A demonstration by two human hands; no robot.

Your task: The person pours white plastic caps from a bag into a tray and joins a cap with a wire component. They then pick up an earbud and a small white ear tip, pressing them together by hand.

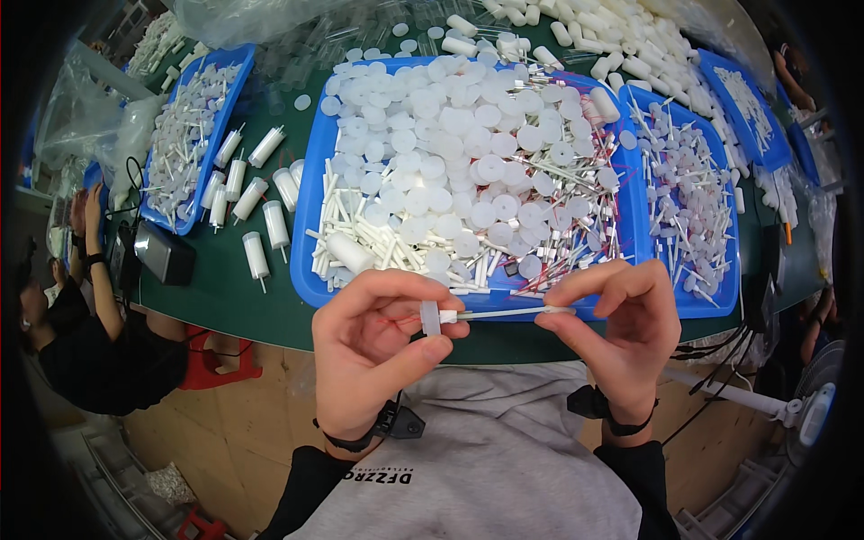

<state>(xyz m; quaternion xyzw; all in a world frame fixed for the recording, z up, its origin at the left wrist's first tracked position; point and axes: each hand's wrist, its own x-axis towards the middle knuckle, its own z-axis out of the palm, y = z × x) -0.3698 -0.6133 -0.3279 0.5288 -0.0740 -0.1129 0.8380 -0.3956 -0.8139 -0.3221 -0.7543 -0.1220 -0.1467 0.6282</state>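
Observation:
Between thumb and fingers, my left hand [360, 351] grips a translucent plastic disc [430, 318] turned edge-on. A small white block sits against the disc, and a thin white rod [504, 313] runs from it to the right. Thin red wires curl inside the left palm. My right hand [630, 328] is closed in a pinch on the rod's far end, its other fingers curled. Just beyond both hands lies a blue tray [311, 198] heaped with translucent discs [432, 135], short white tubes [387, 238] and red-wired metal parts [585, 193].
On the green table [243, 297], several white cylinders [255, 256] stand left of the tray. Blue trays of rod-and-disc pieces flank it at left [236, 76] and right [731, 279]. White foam-like cylinders [630, 45] pile up behind. A person [90, 333] sits at far left; a fan [814, 409] stands lower right.

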